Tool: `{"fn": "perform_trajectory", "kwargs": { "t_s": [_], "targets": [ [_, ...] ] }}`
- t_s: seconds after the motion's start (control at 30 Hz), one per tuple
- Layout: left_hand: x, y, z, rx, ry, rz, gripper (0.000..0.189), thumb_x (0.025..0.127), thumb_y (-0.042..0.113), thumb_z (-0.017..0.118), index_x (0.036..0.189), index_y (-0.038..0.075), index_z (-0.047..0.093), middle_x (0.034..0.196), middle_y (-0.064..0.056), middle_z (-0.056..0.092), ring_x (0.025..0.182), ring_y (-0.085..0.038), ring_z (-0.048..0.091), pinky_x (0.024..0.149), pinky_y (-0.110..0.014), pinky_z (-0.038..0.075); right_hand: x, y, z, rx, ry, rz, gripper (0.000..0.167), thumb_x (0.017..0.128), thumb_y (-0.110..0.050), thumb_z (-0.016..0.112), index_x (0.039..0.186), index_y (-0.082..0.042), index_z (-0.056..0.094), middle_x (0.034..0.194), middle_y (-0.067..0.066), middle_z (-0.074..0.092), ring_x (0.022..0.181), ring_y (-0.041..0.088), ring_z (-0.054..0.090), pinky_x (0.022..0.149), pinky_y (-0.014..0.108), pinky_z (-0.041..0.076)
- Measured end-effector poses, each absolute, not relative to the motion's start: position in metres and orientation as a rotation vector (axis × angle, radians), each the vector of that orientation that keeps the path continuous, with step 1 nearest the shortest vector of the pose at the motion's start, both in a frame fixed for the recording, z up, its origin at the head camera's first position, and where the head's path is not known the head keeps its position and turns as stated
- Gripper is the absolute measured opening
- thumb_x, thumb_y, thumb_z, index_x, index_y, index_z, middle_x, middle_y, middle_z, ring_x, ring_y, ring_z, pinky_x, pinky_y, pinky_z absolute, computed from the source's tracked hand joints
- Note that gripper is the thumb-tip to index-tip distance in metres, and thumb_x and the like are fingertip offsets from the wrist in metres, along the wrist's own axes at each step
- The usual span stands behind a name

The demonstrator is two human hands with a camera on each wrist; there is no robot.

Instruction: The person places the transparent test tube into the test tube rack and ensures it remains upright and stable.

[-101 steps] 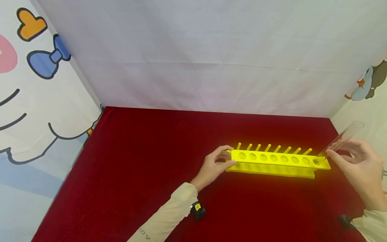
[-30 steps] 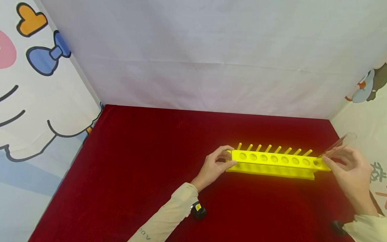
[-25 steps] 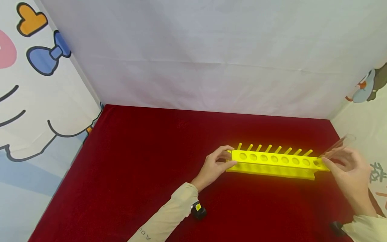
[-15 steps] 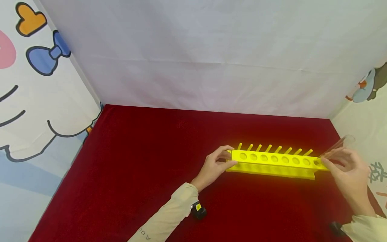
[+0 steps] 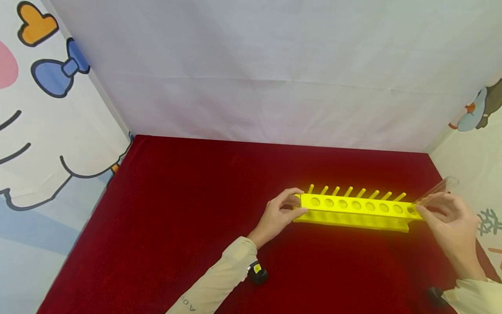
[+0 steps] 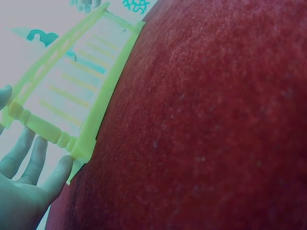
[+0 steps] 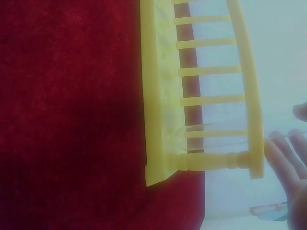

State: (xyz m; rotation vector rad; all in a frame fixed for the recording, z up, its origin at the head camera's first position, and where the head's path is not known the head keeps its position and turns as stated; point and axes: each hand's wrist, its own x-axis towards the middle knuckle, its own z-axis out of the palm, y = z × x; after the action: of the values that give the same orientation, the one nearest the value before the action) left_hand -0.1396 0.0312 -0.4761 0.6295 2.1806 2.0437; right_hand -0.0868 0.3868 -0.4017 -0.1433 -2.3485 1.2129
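Observation:
A yellow test tube rack (image 5: 353,212) stands on the red cloth, with a row of round holes along its top and slanted pegs behind. My left hand (image 5: 274,213) grips its left end, thumb in front; in the left wrist view the fingers of that hand (image 6: 29,191) lie around the end post. At the other end, my right hand (image 5: 455,224) pinches a clear test tube (image 5: 436,189), tilted in the rightmost hole. The right wrist view shows the tube (image 7: 218,142) reaching down inside the rack to its base, beside the right hand (image 7: 290,165).
Red cloth (image 5: 196,218) covers the table. A white curtain (image 5: 274,65) hangs behind it, and printed cartoon sheets (image 5: 31,174) stand at both sides. Each wrist wears a black camera (image 5: 257,273).
The right hand has moved down and left with the test tube, which now sits deeper in the end hole. Over the last half second it barely shifts. Left hand and rack stay put.

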Motion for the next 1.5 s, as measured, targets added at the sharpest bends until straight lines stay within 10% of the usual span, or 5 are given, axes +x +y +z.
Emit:
{"fn": "perform_trajectory", "kwargs": {
  "t_s": [0.93, 1.5],
  "targets": [
    [-0.1402, 0.0307, -0.4761, 0.636, 2.164, 2.050, 0.042, 0.086, 0.018, 0.071, 0.125, 0.015, 0.055, 0.107, 0.002, 0.062, 0.099, -0.017, 0.061, 0.088, -0.033, 0.049, -0.0860, 0.3842, -0.4018, -0.086, -2.320, 1.242, 0.048, 0.073, 0.018, 0.067, 0.116, 0.004, 0.050, 0.096, -0.001, 0.061, 0.083, 0.006, 0.062, 0.070, 0.009, 0.049],
    [-0.1400, 0.0317, -0.4770, 0.626, 2.184, 2.047, 0.040, 0.086, 0.020, 0.070, 0.123, 0.021, 0.056, 0.106, 0.004, 0.062, 0.097, -0.011, 0.060, 0.089, -0.039, 0.049, -0.0871, 0.3847, -0.3999, -0.121, -2.331, 1.249, 0.030, 0.076, 0.016, 0.067, 0.103, 0.010, 0.055, 0.091, -0.002, 0.061, 0.081, 0.005, 0.062, 0.069, 0.010, 0.049]
  ]
}}
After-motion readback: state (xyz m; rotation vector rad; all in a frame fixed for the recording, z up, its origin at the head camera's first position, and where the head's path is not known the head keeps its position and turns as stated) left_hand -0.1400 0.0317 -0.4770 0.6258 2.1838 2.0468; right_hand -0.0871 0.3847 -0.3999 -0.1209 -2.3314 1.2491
